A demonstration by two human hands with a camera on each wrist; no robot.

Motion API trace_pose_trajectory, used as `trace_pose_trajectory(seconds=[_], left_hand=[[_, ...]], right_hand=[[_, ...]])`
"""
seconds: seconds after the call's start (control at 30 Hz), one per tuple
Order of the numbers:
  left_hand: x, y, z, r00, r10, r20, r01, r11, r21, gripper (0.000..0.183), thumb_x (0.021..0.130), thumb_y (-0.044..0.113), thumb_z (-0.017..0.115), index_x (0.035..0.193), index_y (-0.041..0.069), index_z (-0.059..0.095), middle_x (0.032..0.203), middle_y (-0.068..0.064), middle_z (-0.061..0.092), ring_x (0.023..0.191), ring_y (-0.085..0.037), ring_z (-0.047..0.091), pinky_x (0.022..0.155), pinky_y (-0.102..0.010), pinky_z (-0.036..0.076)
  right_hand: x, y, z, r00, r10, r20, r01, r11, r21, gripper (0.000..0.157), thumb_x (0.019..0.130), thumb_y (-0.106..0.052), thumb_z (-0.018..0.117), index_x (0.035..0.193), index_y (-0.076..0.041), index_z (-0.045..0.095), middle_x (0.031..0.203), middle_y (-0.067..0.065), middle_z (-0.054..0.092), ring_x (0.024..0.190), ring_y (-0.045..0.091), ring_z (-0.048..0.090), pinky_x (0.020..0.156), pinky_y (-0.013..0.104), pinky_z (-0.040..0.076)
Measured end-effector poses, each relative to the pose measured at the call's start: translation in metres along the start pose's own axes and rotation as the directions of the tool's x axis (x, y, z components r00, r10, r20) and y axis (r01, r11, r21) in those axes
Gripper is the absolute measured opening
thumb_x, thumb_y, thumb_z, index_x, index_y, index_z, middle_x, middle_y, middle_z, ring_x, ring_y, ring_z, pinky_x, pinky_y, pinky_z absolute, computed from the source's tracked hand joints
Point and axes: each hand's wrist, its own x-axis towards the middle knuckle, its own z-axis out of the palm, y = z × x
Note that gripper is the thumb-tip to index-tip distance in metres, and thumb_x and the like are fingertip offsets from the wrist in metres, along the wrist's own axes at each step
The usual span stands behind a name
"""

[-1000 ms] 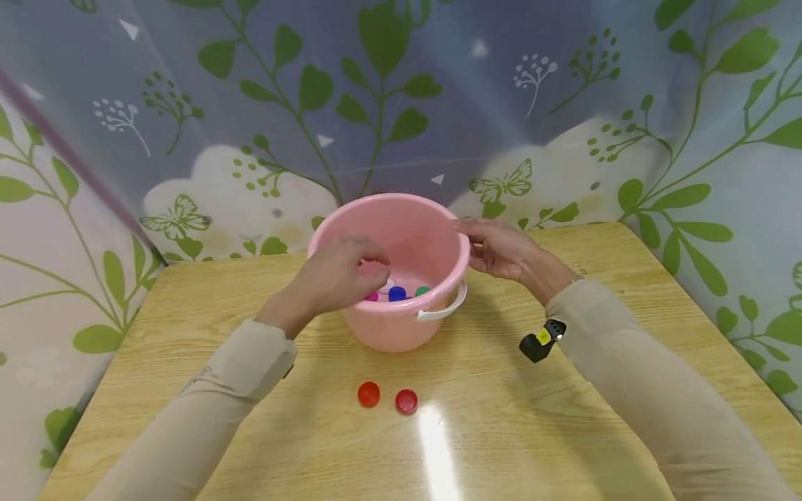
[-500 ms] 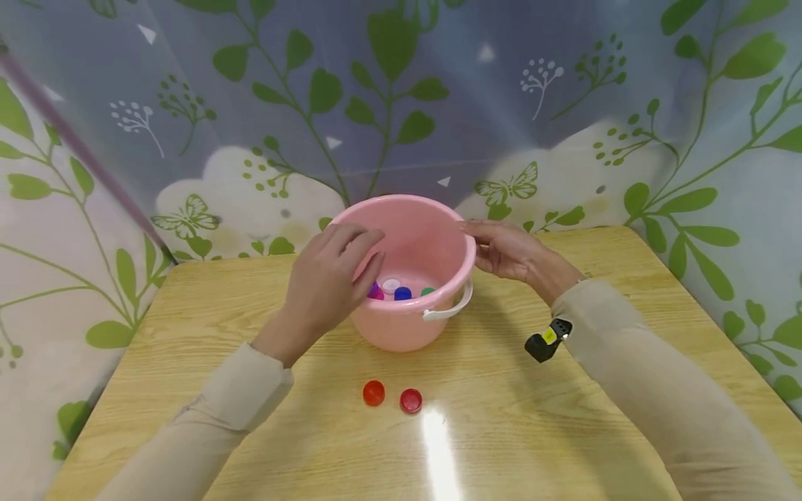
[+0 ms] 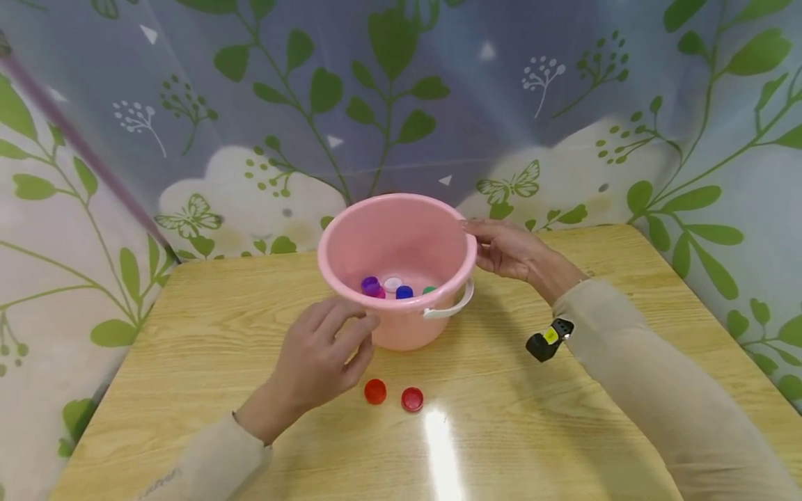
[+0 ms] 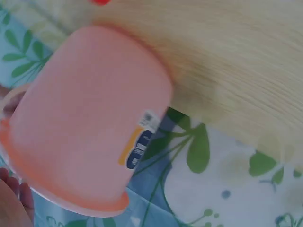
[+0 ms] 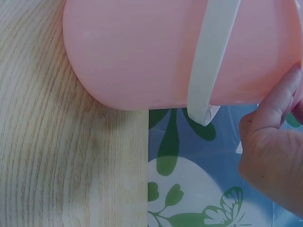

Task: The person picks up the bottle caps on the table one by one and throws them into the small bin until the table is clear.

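A pink bucket (image 3: 401, 327) stands upright on the table. Plastic bottle caps lie inside on its floor: a purple cap (image 3: 370, 286), a white cap (image 3: 392, 284), a blue cap (image 3: 404, 292), a green cap (image 3: 429, 289) and a magenta one partly hidden. My right hand (image 3: 510, 254) holds the bucket's right rim, fingertips at its edge. Just outside the near left wall hovers my left hand (image 3: 322, 351), fingers loosely bent with nothing visible in them. Close to it on the table are an orange-red cap (image 3: 375, 392) and a red cap (image 3: 412, 399).
The bucket's white handle (image 3: 452, 308) hangs down on the near right side. A wooden table (image 3: 526, 431) carries everything. Leaf-patterned cloth (image 3: 351, 132) rises behind the table and at both sides, close behind the bucket.
My left hand has come up out of the bucket and moved back over the near rim toward the table. The purple cap now shows inside. My right hand stays at the rim.
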Motion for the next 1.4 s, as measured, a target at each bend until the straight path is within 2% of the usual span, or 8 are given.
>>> trace_pose_trajectory(seconds=[0.1,0.17,0.3,0.43,0.7,0.83,1.1,1.4], left_hand=[[-0.016,0.004,0.006,0.998,0.011,0.062,-0.010,1.000,-0.015,0.018,0.089,0.015,0.050,0.092,0.007,0.066,0.091,-0.005,0.060,0.082,-0.023,0.056,0.069,-0.032,0.053],[-0.026,0.006,0.011,0.984,-0.020,0.177,0.030,0.998,-0.059,0.016,0.087,0.016,0.054,0.094,0.009,0.066,0.094,-0.003,0.059,0.086,-0.021,0.055,0.072,-0.030,0.053],[-0.046,0.008,0.024,0.897,-0.086,0.433,0.154,0.980,-0.124,0.019,0.087,0.024,0.065,0.103,0.014,0.066,0.106,-0.002,0.058,0.097,-0.019,0.053,0.082,-0.031,0.052],[-0.059,0.011,0.033,0.797,-0.120,0.593,0.244,0.961,-0.133,0.024,0.090,0.030,0.066,0.109,0.015,0.066,0.116,-0.005,0.057,0.108,-0.021,0.051,0.091,-0.035,0.050],[-0.065,0.018,0.040,0.708,-0.166,0.687,0.288,0.955,-0.066,0.021,0.090,0.025,0.067,0.107,0.013,0.069,0.107,-0.002,0.057,0.096,-0.019,0.051,0.077,-0.030,0.054],[-0.064,0.021,0.041,0.700,-0.168,0.694,0.301,0.951,-0.074,0.018,0.089,0.018,0.069,0.105,0.010,0.071,0.101,-0.001,0.059,0.091,-0.018,0.052,0.076,-0.028,0.054],[-0.063,0.026,0.041,0.730,-0.206,0.652,0.326,0.943,-0.067,0.006,0.086,0.011,0.070,0.092,0.011,0.070,0.092,0.000,0.057,0.084,-0.018,0.052,0.070,-0.028,0.053],[-0.057,0.031,0.040,0.684,-0.254,0.684,0.357,0.934,-0.010,0.003,0.085,0.010,0.071,0.088,0.010,0.069,0.087,0.000,0.056,0.078,-0.017,0.053,0.065,-0.028,0.052]], right_hand=[[0.000,0.000,0.000,1.000,-0.003,0.003,0.003,1.000,-0.002,0.015,0.095,-0.017,0.062,0.104,-0.005,0.064,0.096,0.008,0.056,0.071,0.013,0.062,0.064,0.021,0.058],[0.000,0.000,-0.001,1.000,-0.007,0.005,0.007,1.000,-0.003,0.016,0.095,-0.017,0.062,0.105,-0.004,0.064,0.096,0.008,0.056,0.071,0.012,0.062,0.064,0.020,0.057],[0.000,0.000,-0.001,1.000,-0.008,0.000,0.008,1.000,0.002,0.015,0.094,-0.016,0.063,0.104,-0.004,0.065,0.097,0.008,0.056,0.071,0.013,0.062,0.064,0.020,0.058],[0.000,0.000,-0.001,1.000,-0.001,-0.004,0.001,1.000,0.005,0.015,0.094,-0.016,0.064,0.103,-0.005,0.065,0.097,0.008,0.057,0.073,0.013,0.063,0.065,0.021,0.058],[0.000,0.001,-0.001,1.000,-0.001,-0.006,0.001,1.000,0.008,0.016,0.093,-0.018,0.065,0.103,-0.005,0.065,0.096,0.007,0.057,0.072,0.013,0.063,0.064,0.020,0.057],[0.000,0.001,-0.001,1.000,-0.001,-0.015,0.001,1.000,0.005,0.016,0.093,-0.019,0.066,0.103,-0.006,0.065,0.095,0.007,0.057,0.072,0.013,0.063,0.064,0.020,0.057],[-0.001,0.001,-0.001,1.000,0.004,-0.011,-0.004,1.000,0.012,0.016,0.094,-0.019,0.064,0.103,-0.006,0.065,0.096,0.007,0.057,0.071,0.013,0.062,0.062,0.020,0.057],[-0.001,0.002,-0.001,1.000,0.004,-0.010,-0.004,1.000,0.009,0.018,0.093,-0.020,0.066,0.104,-0.006,0.064,0.097,0.007,0.056,0.071,0.012,0.062,0.062,0.020,0.057]])
